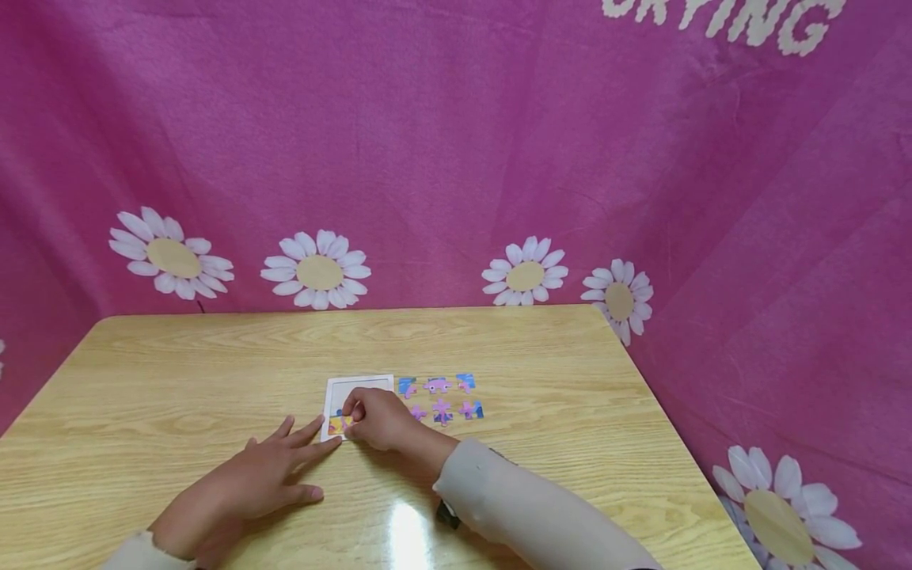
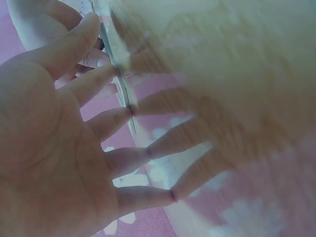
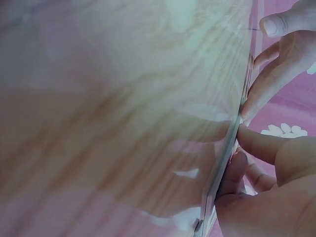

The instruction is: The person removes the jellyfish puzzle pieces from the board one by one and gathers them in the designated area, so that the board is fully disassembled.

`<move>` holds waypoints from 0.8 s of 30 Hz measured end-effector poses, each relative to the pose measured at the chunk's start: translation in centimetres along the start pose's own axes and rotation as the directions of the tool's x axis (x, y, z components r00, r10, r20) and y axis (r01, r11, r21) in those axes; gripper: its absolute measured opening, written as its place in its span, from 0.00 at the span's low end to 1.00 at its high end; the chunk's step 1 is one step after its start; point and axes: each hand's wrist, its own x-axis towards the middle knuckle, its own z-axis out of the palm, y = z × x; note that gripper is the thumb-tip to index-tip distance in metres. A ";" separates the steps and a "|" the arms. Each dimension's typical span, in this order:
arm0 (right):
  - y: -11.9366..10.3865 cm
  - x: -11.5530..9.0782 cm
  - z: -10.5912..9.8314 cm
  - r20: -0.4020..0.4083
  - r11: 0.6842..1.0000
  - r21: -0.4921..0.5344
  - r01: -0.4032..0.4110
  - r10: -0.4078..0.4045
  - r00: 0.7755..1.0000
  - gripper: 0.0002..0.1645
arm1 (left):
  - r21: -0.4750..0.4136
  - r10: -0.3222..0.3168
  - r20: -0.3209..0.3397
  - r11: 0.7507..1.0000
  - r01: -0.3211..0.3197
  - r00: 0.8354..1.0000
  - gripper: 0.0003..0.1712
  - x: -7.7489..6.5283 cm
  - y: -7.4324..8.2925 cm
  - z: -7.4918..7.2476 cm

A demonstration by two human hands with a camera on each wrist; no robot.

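Note:
A white-bordered puzzle tray [image 1: 366, 379] lies flat on the wooden table. Yellow-and-pink puzzle pieces [image 1: 335, 426] sit in its lower left corner, partly hidden by fingers. My right hand [image 1: 378, 418] is over the tray, thumb and curled fingers pinching a puzzle piece there; the hand covers most of that piece. Spread out with straight fingers, my left hand [image 1: 267, 475] rests on the table, its fingertips at the tray's left border. The left wrist view shows that left palm [image 2: 54, 143] and its parted fingers low over the tabletop. In the right wrist view, the right thumb [image 3: 261, 145] reaches the tray's edge.
Right of the tray lie several loose puzzle pieces [image 1: 438, 385] in two rows, blue and pink, one with eyes. A dark object [image 1: 447, 516] shows beneath the right sleeve. Behind the wooden table [image 1: 541, 348] hangs a magenta cloth [image 1: 427, 158] with white daisies.

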 end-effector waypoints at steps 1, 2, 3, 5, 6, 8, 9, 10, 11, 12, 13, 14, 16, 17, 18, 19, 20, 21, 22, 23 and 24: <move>0.0 0.0 0.0 -0.003 1.000 0.009 -0.006 0.006 1.000 0.12 | -0.001 -0.001 0.001 1.000 0.001 1.000 0.40 0.0 0.0 0.0; -0.1 0.0 0.0 -0.006 1.000 0.022 -0.013 0.014 1.000 0.13 | -0.001 -0.002 0.002 1.000 0.002 1.000 0.40 0.0 0.0 0.0; -0.1 0.0 0.0 -0.009 0.999 0.033 -0.020 0.021 1.000 0.13 | 0.001 -0.002 0.002 1.000 0.002 1.000 0.40 0.0 0.0 0.0; -0.1 0.1 0.0 -0.012 0.998 0.055 -0.032 0.033 0.999 0.14 | -0.001 -0.004 0.002 1.000 0.004 1.000 0.40 0.0 0.0 -0.1; -0.1 0.1 0.0 -0.012 0.997 0.062 -0.036 0.037 0.999 0.14 | -0.001 -0.005 0.002 1.000 0.005 1.000 0.40 0.0 0.1 -0.1; -0.2 0.1 0.0 -0.014 0.996 0.077 -0.041 0.042 0.999 0.15 | 0.000 -0.006 0.001 1.000 0.006 1.000 0.40 0.0 0.1 -0.1; -0.2 0.1 0.0 -0.016 0.996 0.082 -0.042 0.043 0.999 0.15 | 0.003 -0.006 -0.001 1.000 0.006 1.000 0.40 0.0 0.0 -0.1; -0.2 0.1 0.0 -0.018 0.995 0.087 -0.043 0.044 0.999 0.15 | 0.004 -0.006 -0.001 1.000 0.006 1.000 0.40 0.0 0.0 -0.1; -0.1 0.1 0.1 -0.020 0.995 0.092 -0.043 0.045 0.999 0.15 | 0.006 -0.006 0.000 1.000 0.006 1.000 0.40 0.0 0.0 -0.1; -0.1 0.1 0.1 -0.022 0.994 0.096 -0.043 0.045 0.999 0.16 | 0.007 -0.006 0.000 1.000 0.006 1.000 0.40 0.1 0.0 0.0; -0.1 0.1 0.1 -0.024 0.994 0.100 -0.043 0.046 0.999 0.16 | 0.007 -0.006 0.001 1.000 0.006 1.000 0.40 0.1 0.0 0.0; -0.1 0.1 0.1 -0.025 0.994 0.105 -0.043 0.046 0.999 0.16 | 0.008 -0.006 0.002 1.000 0.006 1.000 0.40 0.1 0.0 0.0; -0.1 0.1 0.1 -0.025 0.993 0.111 -0.044 0.047 0.999 0.16 | 0.008 -0.006 0.004 1.000 0.006 1.000 0.40 0.1 0.0 0.0; -0.1 0.1 0.1 -0.026 0.993 0.112 -0.042 0.046 0.999 0.15 | 0.006 -0.006 0.006 1.000 0.006 1.000 0.40 0.0 0.1 0.0; -0.1 0.1 0.0 -0.026 0.993 0.113 -0.044 0.047 0.999 0.15 | 0.009 -0.005 0.005 1.000 0.005 1.000 0.40 0.1 0.0 0.0; -0.1 0.1 0.0 -0.027 0.993 0.110 -0.042 0.046 0.999 0.15 | 0.009 -0.005 0.004 1.000 0.005 1.000 0.40 0.1 0.0 0.0; -0.1 0.0 0.0 -0.031 0.994 0.105 -0.039 0.043 0.999 0.15 | 0.011 -0.005 0.004 1.000 0.005 1.000 0.40 0.1 0.0 0.0; -0.1 0.0 0.0 -0.034 0.994 0.098 -0.038 0.041 0.999 0.15 | 0.012 -0.004 0.003 1.000 0.004 1.000 0.40 0.1 0.0 0.0; -0.2 0.0 0.0 -0.037 0.995 0.092 -0.035 0.039 0.999 0.15 | 0.012 -0.004 0.003 1.000 0.004 1.000 0.40 0.1 0.0 0.0; -0.2 0.0 0.0 -0.038 0.995 0.089 -0.035 0.039 0.999 0.15 | 0.013 -0.004 0.002 1.000 0.004 1.000 0.40 0.1 -0.1 0.0; -0.2 -0.1 0.0 -0.039 0.996 0.085 -0.035 0.038 0.999 0.15 | 0.013 -0.004 0.002 1.000 0.004 1.000 0.40 0.1 0.0 0.0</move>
